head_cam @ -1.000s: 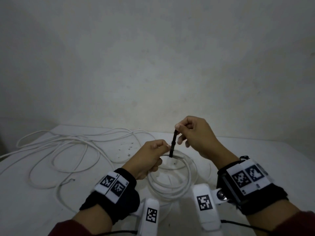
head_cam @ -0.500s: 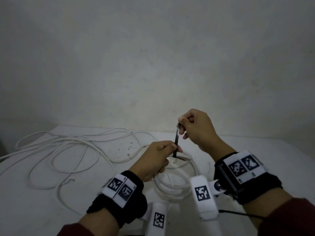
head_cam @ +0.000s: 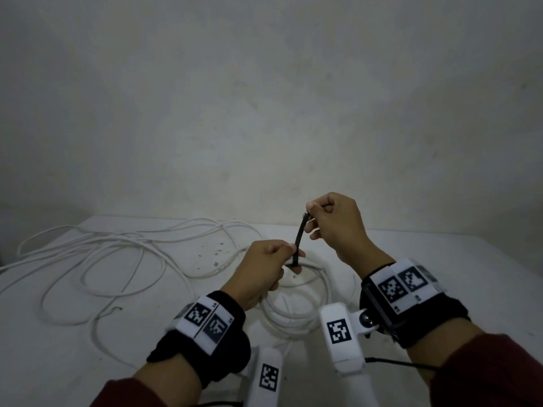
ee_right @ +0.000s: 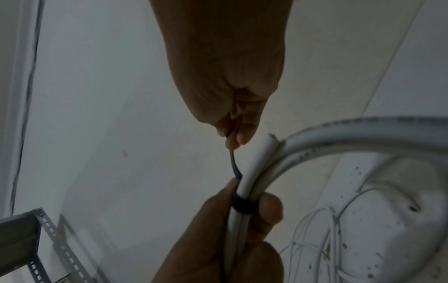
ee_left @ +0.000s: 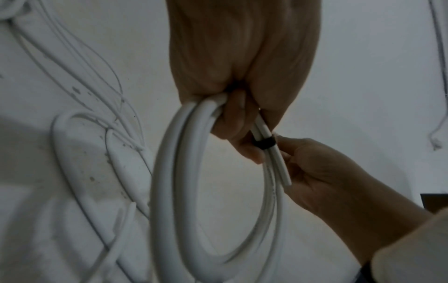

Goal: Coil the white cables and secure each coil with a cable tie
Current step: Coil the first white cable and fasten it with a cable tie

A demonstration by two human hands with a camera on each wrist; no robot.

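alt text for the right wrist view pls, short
The right hand pinches the free tail of a black cable tie and holds it up from a white cable coil. The left hand grips the coil where the tie bands it. Loose white cables lie on the table behind.

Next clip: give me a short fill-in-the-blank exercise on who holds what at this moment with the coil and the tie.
1. The left hand grips the white ____.
2. The right hand pinches the free end of the black ____.
3. The tie's band is wrapped ____ the bundled strands.
4. The loose cables lie on the ____.

Missing words: coil; cable tie; around; table
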